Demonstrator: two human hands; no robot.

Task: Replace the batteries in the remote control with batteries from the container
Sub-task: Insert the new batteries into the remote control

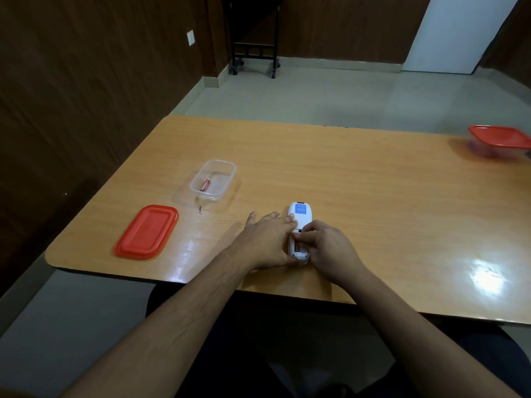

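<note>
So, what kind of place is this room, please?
Probably an office or meeting room, not a kitchen: a large laminate table, dark wood-panelled walls, a plain tiled floor and a black wheeled stand at the back.

Both my hands sit on the remote (300, 225) near the table's (373, 196) front edge. Left of my left hand (268, 241) bare tabletop runs to the tub (213, 179), which stands ahead-left with the red lid (146, 231) nearer me beside it. Right of my right hand (327, 248) the wood lies open as far as the lidded box (501, 139) at the far right edge.
</note>
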